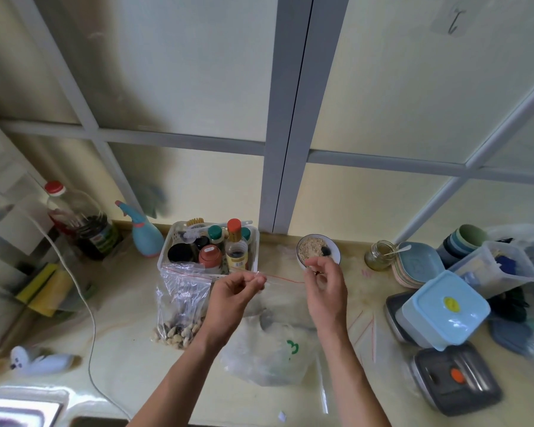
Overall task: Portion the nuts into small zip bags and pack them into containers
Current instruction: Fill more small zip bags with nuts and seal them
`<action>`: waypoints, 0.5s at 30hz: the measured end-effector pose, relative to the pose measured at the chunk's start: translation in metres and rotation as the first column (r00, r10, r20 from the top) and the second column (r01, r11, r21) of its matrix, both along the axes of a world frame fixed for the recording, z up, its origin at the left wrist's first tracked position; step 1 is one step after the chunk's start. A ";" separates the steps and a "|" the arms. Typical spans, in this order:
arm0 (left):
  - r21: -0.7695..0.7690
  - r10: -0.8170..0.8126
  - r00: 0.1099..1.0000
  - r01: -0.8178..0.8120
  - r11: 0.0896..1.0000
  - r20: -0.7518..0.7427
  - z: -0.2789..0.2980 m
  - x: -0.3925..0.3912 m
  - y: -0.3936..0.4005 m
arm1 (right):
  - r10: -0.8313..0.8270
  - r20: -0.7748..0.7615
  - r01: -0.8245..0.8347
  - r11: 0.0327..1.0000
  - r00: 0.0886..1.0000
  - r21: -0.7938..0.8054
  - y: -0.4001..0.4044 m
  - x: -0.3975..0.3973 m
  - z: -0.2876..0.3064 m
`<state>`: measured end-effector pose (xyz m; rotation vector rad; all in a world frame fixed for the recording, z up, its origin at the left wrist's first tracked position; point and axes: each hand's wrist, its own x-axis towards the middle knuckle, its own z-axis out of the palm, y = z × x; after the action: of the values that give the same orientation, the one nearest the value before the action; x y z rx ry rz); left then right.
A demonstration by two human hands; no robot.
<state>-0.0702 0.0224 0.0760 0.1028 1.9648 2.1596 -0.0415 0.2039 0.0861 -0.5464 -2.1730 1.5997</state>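
Observation:
My left hand (239, 292) and my right hand (324, 282) hold a small clear zip bag (282, 291) up between them, each pinching one end of its red-lined top edge. A larger clear zip bag with nuts (179, 315) at its bottom stands on the counter to the left. Below the hands lies a white plastic bag (269, 355) with a green mark. More flat zip bags (366, 331) with red lines lie to the right. A light blue lidded container (444, 309) and a grey lidded container (457, 377) sit at the right.
A white basket (164, 257) of bottles and jars stands behind. A bowl (318, 248) of crumbs, a glass jar (378, 255), stacked plates (416, 266), cups and a clear tub (494, 266) fill the back right. An oil bottle (84, 226), spray bottle (145, 232) and cord (87, 306) are at the left.

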 end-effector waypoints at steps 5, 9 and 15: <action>-0.083 -0.055 0.997 0.051 0.995 -0.048 0.000 -0.004 -0.005 | 0.438 0.014 -0.428 0.871 0.899 0.243 -0.008 -0.003 0.014; -0.141 -0.080 0.996 0.073 0.987 -0.043 0.001 -0.007 -0.010 | 0.503 0.061 -0.505 0.844 0.862 0.179 -0.016 -0.001 0.011; -0.072 -0.035 0.999 0.034 0.997 -0.018 0.005 -0.005 -0.010 | 0.443 0.030 -0.443 0.896 0.896 0.019 -0.021 0.000 0.011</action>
<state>-0.0747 0.0119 0.0808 0.1454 2.0338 2.0715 -0.0414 0.1825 0.0973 -0.0547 -2.4585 1.7864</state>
